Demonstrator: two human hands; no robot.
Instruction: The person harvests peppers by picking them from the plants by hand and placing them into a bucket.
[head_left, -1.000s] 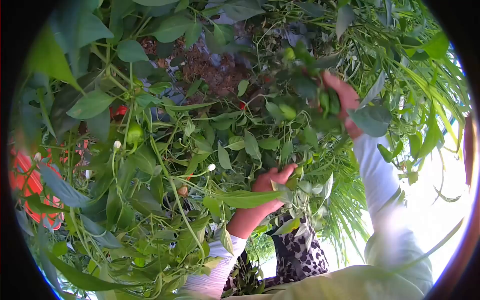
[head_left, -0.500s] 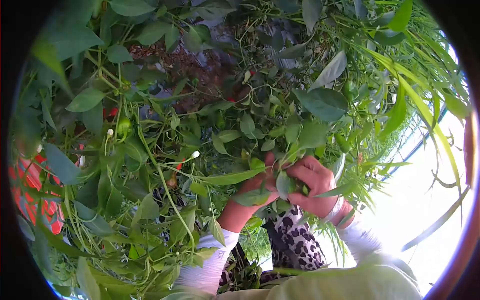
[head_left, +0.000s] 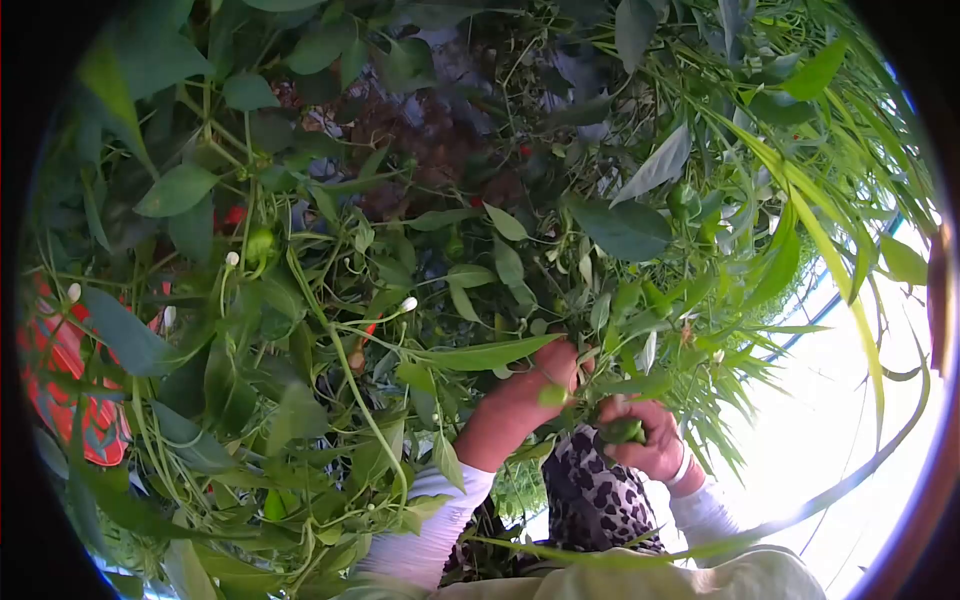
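In my right hand (head_left: pixel 648 440) is a small green pepper (head_left: pixel 622 431), gripped by curled fingers below the foliage. A pale band circles that wrist. My left hand (head_left: pixel 552 372) is just to its left and a little higher, among stems and leaves of the pepper plant (head_left: pixel 470 275). Its fingers look closed against the stems, but leaves partly cover them and what they hold cannot be made out. A long green leaf (head_left: pixel 485 355) crosses over the left hand. Another green pepper (head_left: pixel 260 245) hangs on the plant at the left.
Dense pepper foliage fills the left and the middle. A red object (head_left: pixel 75 385), perhaps a container, shows behind leaves at the far left. Long grass-like blades (head_left: pixel 830 245) hang at the right. Below the hands is a leopard-print trouser leg (head_left: pixel 600 490). Small white buds dot the plant.
My right hand has drawn down and away from the left hand, with the green pepper now plainly in its fingers. My left hand stays among the stems, shifted slightly right.
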